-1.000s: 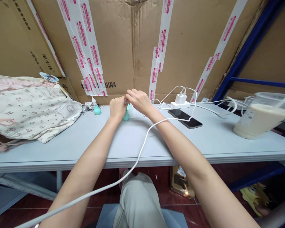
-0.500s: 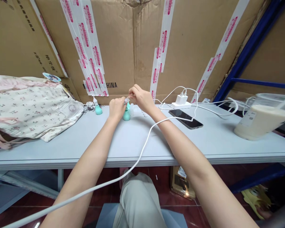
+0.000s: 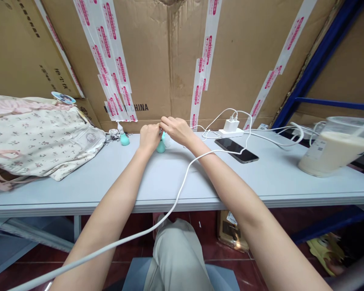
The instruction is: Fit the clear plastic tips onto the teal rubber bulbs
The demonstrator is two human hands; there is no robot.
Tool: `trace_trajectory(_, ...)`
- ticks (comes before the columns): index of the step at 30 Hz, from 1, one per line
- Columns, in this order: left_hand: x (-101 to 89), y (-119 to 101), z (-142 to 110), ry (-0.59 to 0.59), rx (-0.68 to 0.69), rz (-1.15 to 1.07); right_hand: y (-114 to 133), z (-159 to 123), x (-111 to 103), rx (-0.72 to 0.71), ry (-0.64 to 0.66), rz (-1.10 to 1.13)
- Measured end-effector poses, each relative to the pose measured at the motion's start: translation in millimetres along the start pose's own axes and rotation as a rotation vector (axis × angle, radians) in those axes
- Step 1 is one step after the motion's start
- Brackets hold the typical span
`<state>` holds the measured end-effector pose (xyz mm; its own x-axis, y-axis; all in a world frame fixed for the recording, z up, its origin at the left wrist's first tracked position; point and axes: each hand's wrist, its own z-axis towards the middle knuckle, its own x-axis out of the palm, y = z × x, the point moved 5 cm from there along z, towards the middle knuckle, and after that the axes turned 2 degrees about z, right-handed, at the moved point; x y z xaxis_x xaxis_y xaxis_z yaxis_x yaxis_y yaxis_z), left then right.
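My left hand [image 3: 150,136] is closed, its fingertips meeting those of my right hand [image 3: 177,130] above the back of the table. My right hand is closed as well, palm down, and its fingers hide whatever lies between the two. Just below the fingertips stands a small teal squeeze bulb [image 3: 160,148], its upper part partly covered by the hands. Some clear plastic [image 3: 167,141] shows beside it under my right hand. Farther left, a second teal bulb with a clear pointed tip [image 3: 124,139] stands upright, apart from my left hand.
A floral cloth bag [image 3: 45,137] lies at the left. To the right are a dark phone [image 3: 236,150], a white charger [image 3: 231,126] and a cup of milky drink [image 3: 324,155]. A white cable [image 3: 182,194] crosses over the table's front edge. Taped cardboard [image 3: 157,60] stands behind.
My right hand has come down and left against my left hand. The clear piece that showed at my left fingertips is now hidden. The view has shifted slightly.
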<state>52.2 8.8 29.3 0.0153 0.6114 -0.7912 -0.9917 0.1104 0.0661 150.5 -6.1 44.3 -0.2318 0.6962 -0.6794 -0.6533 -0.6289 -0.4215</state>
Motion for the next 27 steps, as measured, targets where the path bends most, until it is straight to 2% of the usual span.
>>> trace_trajectory(7, -3.8, 0.5, -0.2, -0.008, 0.009, 0.041, -5.2, 4.3, 3.5, 0.17, 0.019, 0.1)
trace_trajectory(12, -1.2, 1.2, 0.0, 0.001, 0.008, 0.015, -7.2, 4.1, 6.8, 0.192, 0.027, 0.165)
trace_trajectory(15, 0.6, 2.4, 0.4, -0.002, -0.003, -0.002, -7.1, 2.1, 5.7, 0.155, 0.015, 0.132)
trace_trajectory(22, 1.2, -2.1, -0.1, 0.007, 0.044, -0.011, -5.9, -5.6, 0.3, -0.093, 0.022, 0.012)
trace_trajectory(27, 0.2, -4.1, 0.5, 0.01, 0.047, 0.009, -6.3, -6.4, -1.2, -0.111, 0.02, -0.013)
